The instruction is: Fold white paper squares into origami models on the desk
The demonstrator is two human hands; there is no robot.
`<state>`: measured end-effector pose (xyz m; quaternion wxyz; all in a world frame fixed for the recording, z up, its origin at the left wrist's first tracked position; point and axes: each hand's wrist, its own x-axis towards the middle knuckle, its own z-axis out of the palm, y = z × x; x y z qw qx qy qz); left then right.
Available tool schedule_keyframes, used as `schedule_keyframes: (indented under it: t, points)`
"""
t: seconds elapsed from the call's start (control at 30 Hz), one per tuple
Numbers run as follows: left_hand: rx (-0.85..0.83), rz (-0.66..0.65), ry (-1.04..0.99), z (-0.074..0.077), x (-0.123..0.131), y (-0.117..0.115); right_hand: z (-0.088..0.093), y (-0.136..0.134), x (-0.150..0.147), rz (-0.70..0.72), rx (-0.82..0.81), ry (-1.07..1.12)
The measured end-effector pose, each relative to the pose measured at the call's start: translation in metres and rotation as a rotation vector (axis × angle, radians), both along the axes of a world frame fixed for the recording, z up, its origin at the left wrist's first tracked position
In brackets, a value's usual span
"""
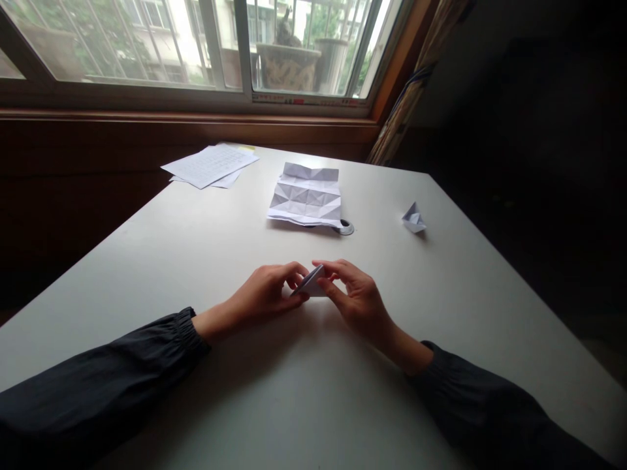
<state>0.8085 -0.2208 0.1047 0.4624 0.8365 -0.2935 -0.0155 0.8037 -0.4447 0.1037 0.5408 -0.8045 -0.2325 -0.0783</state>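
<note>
Between both hands, just above the table, is a small piece of folded white paper (314, 284) with a triangular outline. My left hand (268, 289) pinches its left corner between thumb and fingers. On the other side, my right hand (359, 297) grips the right part, thumb on the near face and fingers behind. A dark gap shows along the paper's slanted upper left edge, between its layers. The far side of the paper and some fingertips are hidden.
Creased, unfolded paper sheets (307, 196) lie ahead, partly over a round ring-shaped object (346, 227). A folded paper boat (414, 218) sits to the right. Printed sheets (210, 164) rest at the white table's (235, 405) far left edge, below a window (235, 46).
</note>
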Motion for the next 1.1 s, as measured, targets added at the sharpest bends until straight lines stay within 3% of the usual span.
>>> schedule_keyframes:
  t: [0.1, 0.2, 0.3, 0.43, 0.57, 0.7, 0.87, 1.1]
  points:
    - [-0.174, -0.005, 0.168, -0.002, 0.005, -0.003, -0.002, 0.003, -0.002, -0.045, 0.035, -0.053]
    - [-0.321, -0.016, 0.289, -0.007, 0.009, -0.004, -0.005, 0.004, -0.001, -0.014, 0.128, 0.101]
    - [-0.292, -0.023, 0.289, -0.008, 0.01, -0.003, -0.007, 0.003, 0.001, 0.026, 0.118, 0.193]
    - [-0.243, 0.047, 0.237, -0.003, 0.007, -0.001, -0.007, 0.0, 0.003, -0.044, 0.072, 0.125]
    - [-0.308, 0.055, 0.232, 0.0, 0.006, 0.001, -0.006, -0.002, 0.002, -0.07, 0.02, 0.054]
    - [-0.377, 0.05, 0.308, -0.004, 0.006, 0.001, -0.008, -0.003, 0.0, -0.103, 0.071, 0.077]
    - [-0.504, 0.068, 0.425, -0.008, 0.007, 0.003, -0.012, -0.004, -0.001, -0.004, 0.109, 0.123]
    - [-0.463, 0.023, 0.386, -0.008, 0.006, 0.006, -0.014, -0.003, 0.002, -0.047, 0.183, 0.227]
